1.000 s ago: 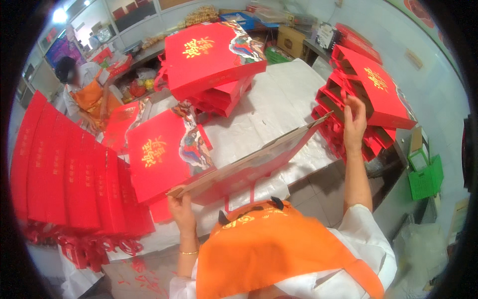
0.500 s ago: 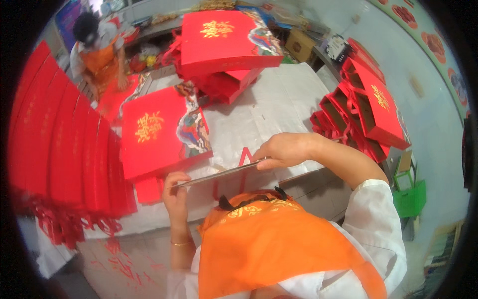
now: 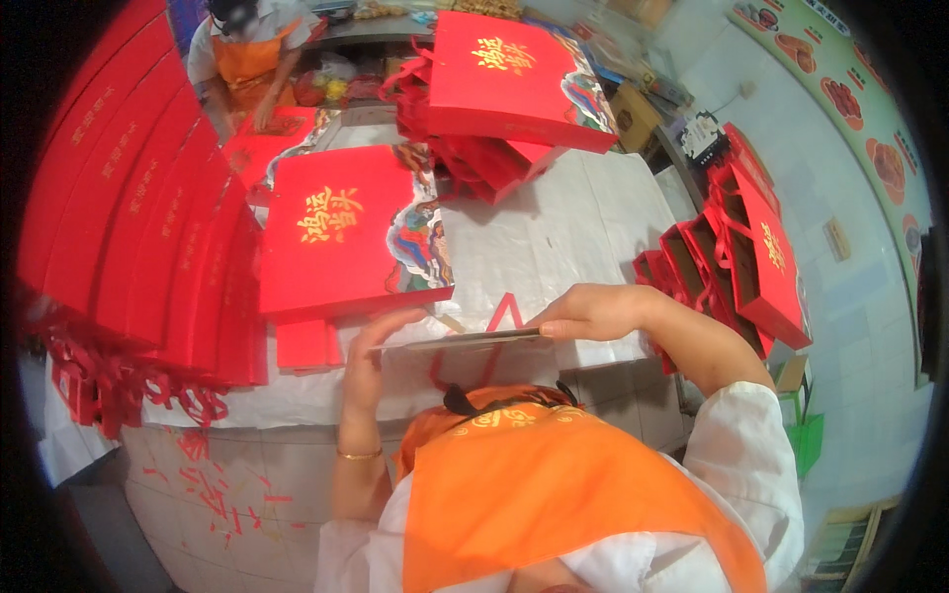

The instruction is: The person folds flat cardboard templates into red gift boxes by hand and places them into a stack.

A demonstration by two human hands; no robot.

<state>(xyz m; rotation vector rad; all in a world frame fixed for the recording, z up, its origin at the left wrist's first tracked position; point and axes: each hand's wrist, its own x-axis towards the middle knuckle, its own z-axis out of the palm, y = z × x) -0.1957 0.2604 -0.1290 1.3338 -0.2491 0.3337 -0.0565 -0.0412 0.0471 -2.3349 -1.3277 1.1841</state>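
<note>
A thin flat board point(image 3: 465, 341), seen almost edge-on with a grey-brown edge, is held level in front of my orange apron. At its right end my right hand point(image 3: 588, 311) pinches it, thumb on the near side. My left hand point(image 3: 374, 351) meets the other end, its fingers stretched out and not curled round the edge. Red ribbon point(image 3: 506, 308) makes a pointed loop just beyond the board; more red strips show below it. Close to my left fingers lies a big red gift box point(image 3: 341, 242) with gold characters and a colourful cloud pattern.
Red boxes point(image 3: 129, 188) stand in a row at left, ribbons hanging. More red boxes point(image 3: 514, 79) are stacked farther back, and red bags point(image 3: 736, 247) lean at right. A co-worker point(image 3: 252, 59) handles a red box at far left. Red scraps point(image 3: 222, 494) litter the floor.
The view has shifted, so the boxes and co-worker sit differently in it. The board has come nearer level. My left fingers have straightened from a curled hold; my right hand keeps its pinch.
</note>
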